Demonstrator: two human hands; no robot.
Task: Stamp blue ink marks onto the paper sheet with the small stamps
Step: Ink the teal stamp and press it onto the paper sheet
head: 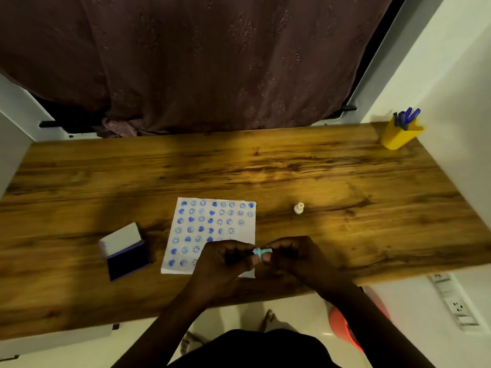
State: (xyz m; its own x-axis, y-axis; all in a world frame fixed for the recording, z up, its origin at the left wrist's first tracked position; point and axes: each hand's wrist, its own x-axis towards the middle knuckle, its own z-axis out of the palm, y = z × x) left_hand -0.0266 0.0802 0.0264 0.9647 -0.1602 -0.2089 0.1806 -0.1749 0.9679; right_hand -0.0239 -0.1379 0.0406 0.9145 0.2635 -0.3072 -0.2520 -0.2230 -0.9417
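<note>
Now small teal plastic stamp (pixel 261 252) pinched between left hand (pixel 228 261) and right hand (pixel 292 257) over near right corner of white stamped paper sheet (pixel 212 229), near the desk's front edge. Looks between stamps; next needs inking at open blue ink pad (pixel 127 258), left of sheet. White stamp (pixel 299 208) idle right.

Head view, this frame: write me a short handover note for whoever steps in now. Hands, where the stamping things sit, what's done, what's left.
Hands: left hand and right hand together pinch a small teal stamp over the near right part of the paper sheet.
Things: open blue ink pad lies left of the sheet; a white stamp stands on the wooden table, right of the sheet.
Done: rows of blue smileys and hearts fill most of the sheet.
Left: the bare right side and whatever the hands hide.
</note>
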